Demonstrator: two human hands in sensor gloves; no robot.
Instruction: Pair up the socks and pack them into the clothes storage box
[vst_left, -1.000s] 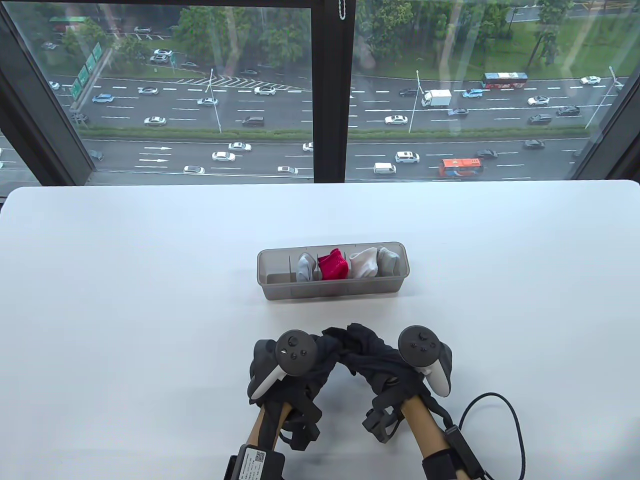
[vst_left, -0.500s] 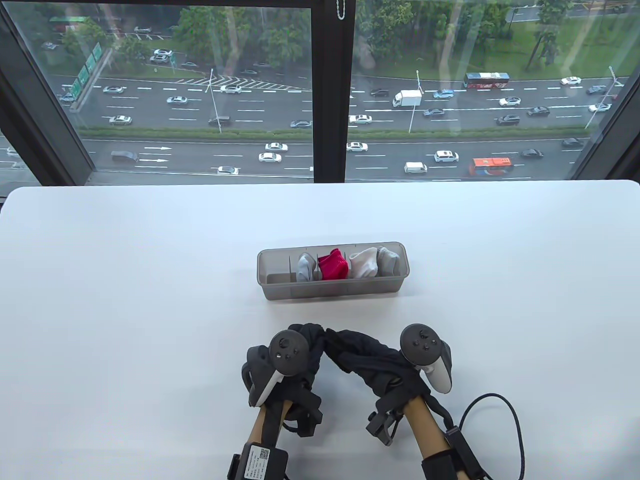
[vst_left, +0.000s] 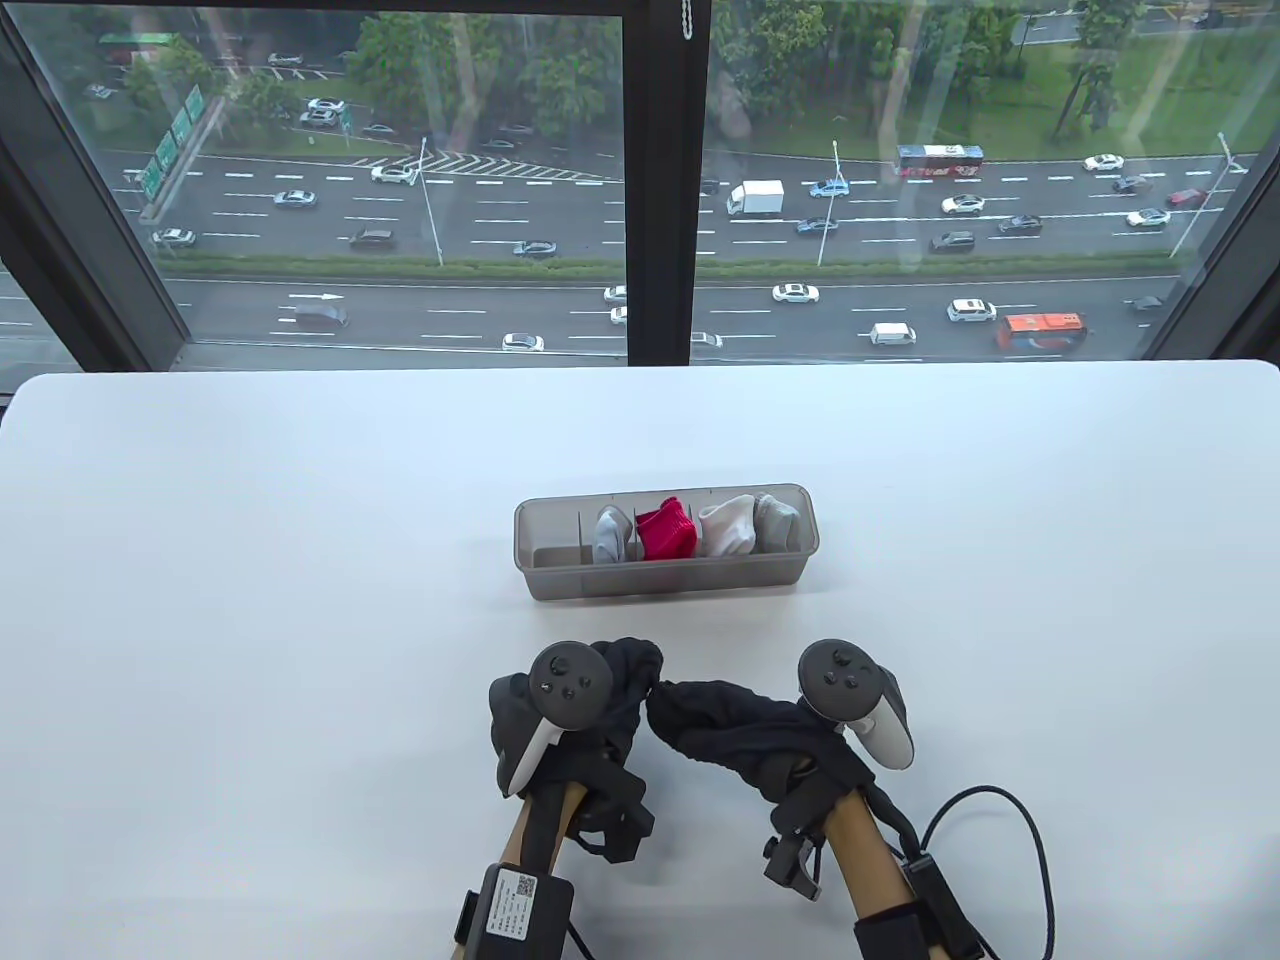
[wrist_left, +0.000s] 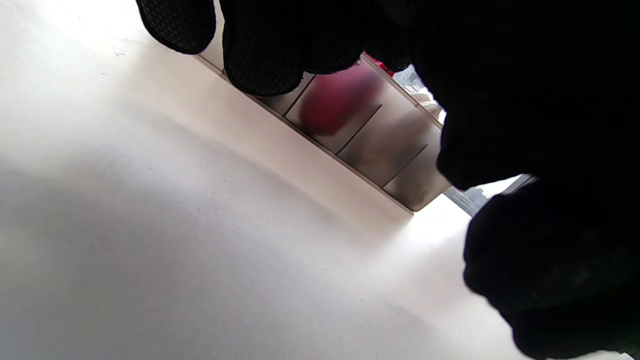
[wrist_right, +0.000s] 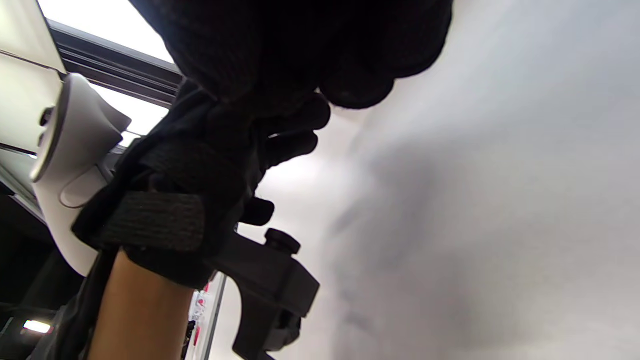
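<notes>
A pair of black socks (vst_left: 722, 718) hangs bunched between my two hands, just above the table near its front edge. My left hand (vst_left: 622, 676) grips the socks' left end; my right hand (vst_left: 790, 748) holds the right end, its fingers buried in the fabric. The grey translucent storage box (vst_left: 660, 582) stands a short way beyond them, split by dividers. It holds a light grey pair (vst_left: 608, 536), a red pair (vst_left: 667, 531), a white pair (vst_left: 727, 527) and a grey pair (vst_left: 778, 519); its leftmost compartment is bare. In the left wrist view the box (wrist_left: 395, 165) shows under my fingertips (wrist_left: 260, 55).
The white table (vst_left: 300, 600) spreads wide on both sides of the box. A black cable (vst_left: 1035, 850) loops from my right wrist at the front right. A window with a dark frame (vst_left: 665, 200) stands past the table's far edge.
The raised fold of black sock between the hands has dropped and been drawn tighter. My left hand has turned and edged towards the box; my right hand has hardly moved.
</notes>
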